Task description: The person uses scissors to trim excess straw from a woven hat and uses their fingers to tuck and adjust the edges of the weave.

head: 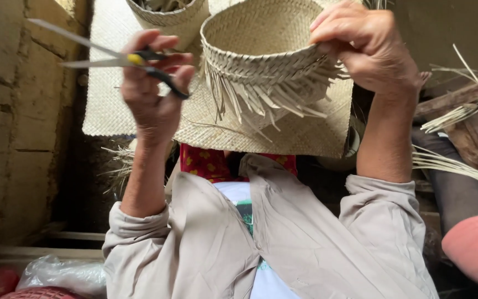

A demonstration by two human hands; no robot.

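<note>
My left hand (153, 91) grips a pair of scissors (114, 57) with black handles and a yellow pivot. The blades are slightly apart and point left, away from the work. My right hand (369, 47) pinches the rim of a small pale woven straw basket (255, 41), holding it tilted with its opening towards me. A fringe of loose strand ends (266, 97) hangs below its braided edge. The scissors are a short way left of the basket and do not touch it. Under both lies a woven straw mat (300, 133).
A second woven basket (170, 19) stands behind, at the top. Loose straw strips (460, 166) and a wooden piece lie to the right. A block wall (12, 111) runs along the left. A plastic bag (62, 274) sits bottom left, and something pink (477, 249) bottom right.
</note>
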